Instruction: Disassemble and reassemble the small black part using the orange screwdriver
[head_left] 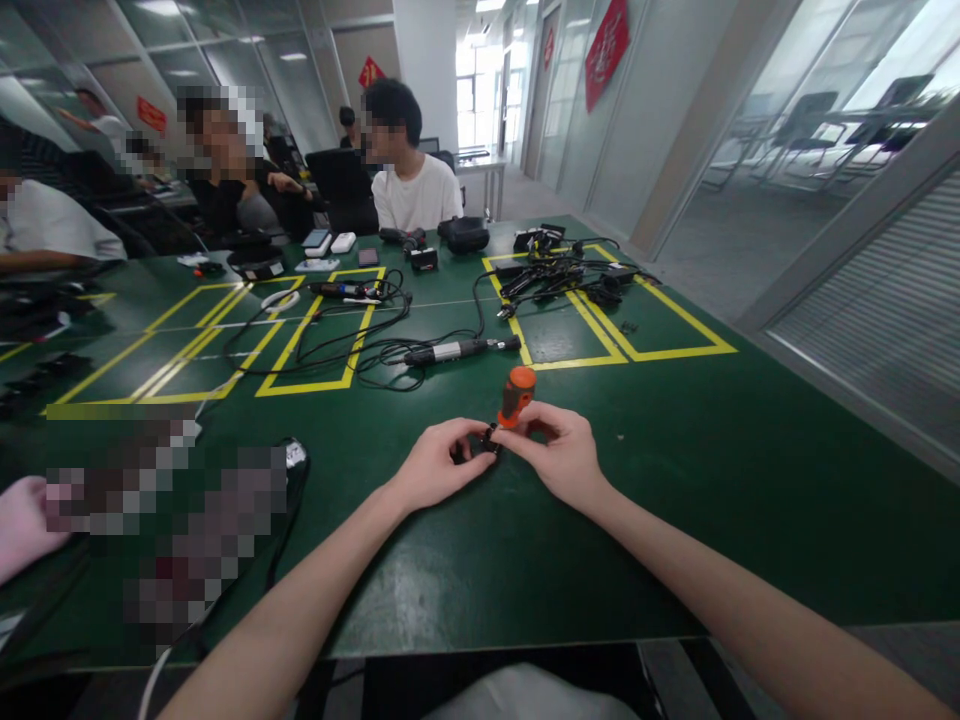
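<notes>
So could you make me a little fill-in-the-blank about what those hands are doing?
1. The right hand holds a stubby screwdriver with an ____ handle.
2. The left hand pinches a small ____ part.
3. The table is ____ with yellow taped lines.

Missing words: orange; black; green

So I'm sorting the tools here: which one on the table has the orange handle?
The stubby screwdriver held in the right hand, tip down on a small black part. The long tool lying among the cables behind it is black and silver.
</notes>
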